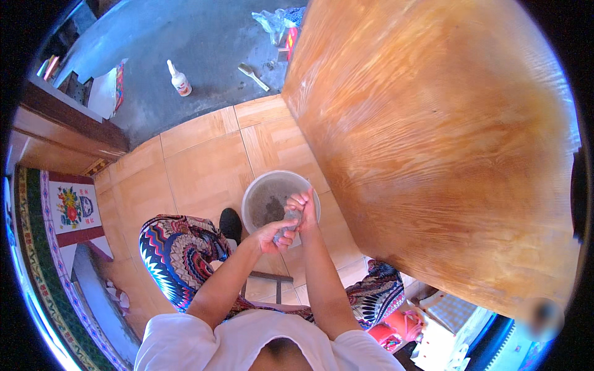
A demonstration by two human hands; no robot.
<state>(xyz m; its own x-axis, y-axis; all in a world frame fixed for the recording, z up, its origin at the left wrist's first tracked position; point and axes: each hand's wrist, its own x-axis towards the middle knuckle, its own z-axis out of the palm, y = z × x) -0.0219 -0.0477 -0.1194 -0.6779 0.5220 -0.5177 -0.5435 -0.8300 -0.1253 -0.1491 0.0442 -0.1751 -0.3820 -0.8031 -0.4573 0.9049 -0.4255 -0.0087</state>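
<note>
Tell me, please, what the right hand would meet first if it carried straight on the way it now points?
Probably the white basin on the tiled floor. The right hand, in a shared grip with the left hand on a grey cloth, points down over it; depth is unclear.

Tiled floor (204,167): white basin (250,198), black shoe (231,224); beyond, grey concrete (185,37) with white bottle (179,79), possibly brush (253,75)

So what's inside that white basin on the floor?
The basin holds murky grey water. Both hands, left and right, wring a grey cloth above, hiding its near side.
</note>
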